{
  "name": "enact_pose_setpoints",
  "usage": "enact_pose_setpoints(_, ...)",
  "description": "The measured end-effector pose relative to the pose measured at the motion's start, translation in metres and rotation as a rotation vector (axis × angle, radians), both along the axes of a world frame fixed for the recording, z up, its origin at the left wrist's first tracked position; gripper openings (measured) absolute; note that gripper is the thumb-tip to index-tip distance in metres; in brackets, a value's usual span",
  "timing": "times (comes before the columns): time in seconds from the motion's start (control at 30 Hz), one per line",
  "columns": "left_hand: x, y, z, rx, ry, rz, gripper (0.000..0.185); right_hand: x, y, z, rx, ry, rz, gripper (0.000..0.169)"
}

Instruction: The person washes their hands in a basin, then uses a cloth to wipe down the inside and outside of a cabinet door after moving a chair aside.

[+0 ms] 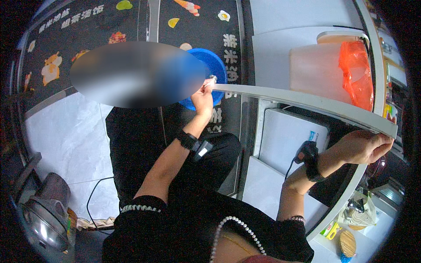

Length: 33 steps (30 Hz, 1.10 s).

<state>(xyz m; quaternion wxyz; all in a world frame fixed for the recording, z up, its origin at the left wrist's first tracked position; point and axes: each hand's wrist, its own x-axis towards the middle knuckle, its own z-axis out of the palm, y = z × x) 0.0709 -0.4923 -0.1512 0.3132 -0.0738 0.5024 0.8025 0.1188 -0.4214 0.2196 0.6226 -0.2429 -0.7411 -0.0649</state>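
My left hand point(203, 99) pinches a small, crumpled whitish cloth point(212, 80) at the left end of a long white shelf edge point(289, 95). Below that hand lies a blue plastic basin point(217, 65), partly covered by a blurred oval patch. At the opposite end of the edge, my right hand point(370, 148) is curled around the corner of the white frame; some of its fingers are hidden behind it. Both wrists wear black straps with small devices.
Above the edge stands a translucent plastic bin point(312, 72) with an orange plastic bag point(357, 75) over its side. A white flat-topped case point(292, 138) sits below. A wooden-backed brush point(347, 243) lies lower right, a shiny metal bowl-shaped object point(46, 227) lower left.
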Motion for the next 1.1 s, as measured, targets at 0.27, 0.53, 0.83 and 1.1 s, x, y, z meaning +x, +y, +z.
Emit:
enact_pose_setpoints(0.27,0.005,0.008,-0.081,-0.355,0.046,-0.004,0.009,0.002,-0.006,0.015,0.124,-0.102,0.024,0.033)
enact_pose_setpoints(0.53,-0.001,-0.003,0.11,0.157,0.302,-0.022,0.005,0.005,-0.007,0.012,0.026,-0.01,-0.003,0.033)
enact_pose_setpoints(0.83,0.023,0.017,-0.057,-0.307,0.088,0.089,0.008,0.006,-0.009,0.019,0.191,-0.167,-0.044,0.035)
enact_pose_setpoints(1.1,0.006,0.004,-0.077,-0.156,0.027,0.061,0.012,0.007,-0.005,0.013,0.17,-0.187,-0.098,0.039)
